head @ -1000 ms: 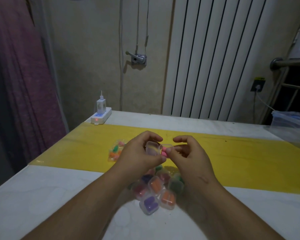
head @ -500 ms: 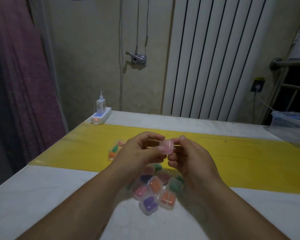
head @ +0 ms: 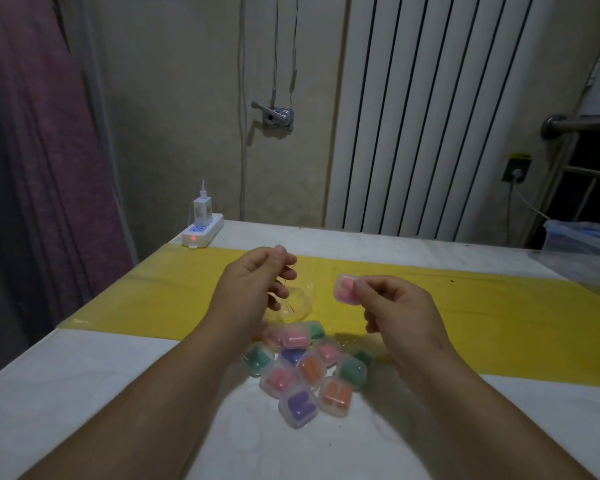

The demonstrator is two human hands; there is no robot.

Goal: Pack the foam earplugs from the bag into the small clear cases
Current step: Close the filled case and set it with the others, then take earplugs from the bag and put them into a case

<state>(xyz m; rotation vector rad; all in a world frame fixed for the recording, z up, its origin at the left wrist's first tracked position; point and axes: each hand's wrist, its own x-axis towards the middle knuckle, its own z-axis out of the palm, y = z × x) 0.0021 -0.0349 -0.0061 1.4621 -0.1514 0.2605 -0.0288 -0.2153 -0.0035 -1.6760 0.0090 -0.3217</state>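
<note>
Foam earplugs (head: pixel 345 293), a pink pair, are seen packed inside a small clear case (head: pixel 340 278) that's held up off the surface (head: pixel 118 393), pinched at its right edge between the thumb and fingertips of the right hand (head: pixel 400 308), with the other fingers curled under. The lid looks closed, tho that can't be told for sure in this dim light. The left hand (head: pixel 252 289) is raised a bit to the left, well apart from the case, fingers loosely curled and nothing clearly held in it. Just beyond its fingertips a crumpled clear bag (head: pixel 300 304) is laid on the yellow strip (head: pixel 482 306) that runs across the surface; whether it's being touched can't be made out. Closer in, between the two forearms, a pile of filled cases (head: pixel 303 370) is heaped up, with pink, green, orange and purple plugs showing through, some cases leaning on others. Off at the far left corner a white power strip (head: pixel 203 232) is parked with a charger (head: pixel 202 209) plugged in and a red light on. A white radiator (head: pixel 430 116) is mounted on the wall behind, and a clear plastic tub (head: pixel 586 251) is set at the far right edge.
</note>
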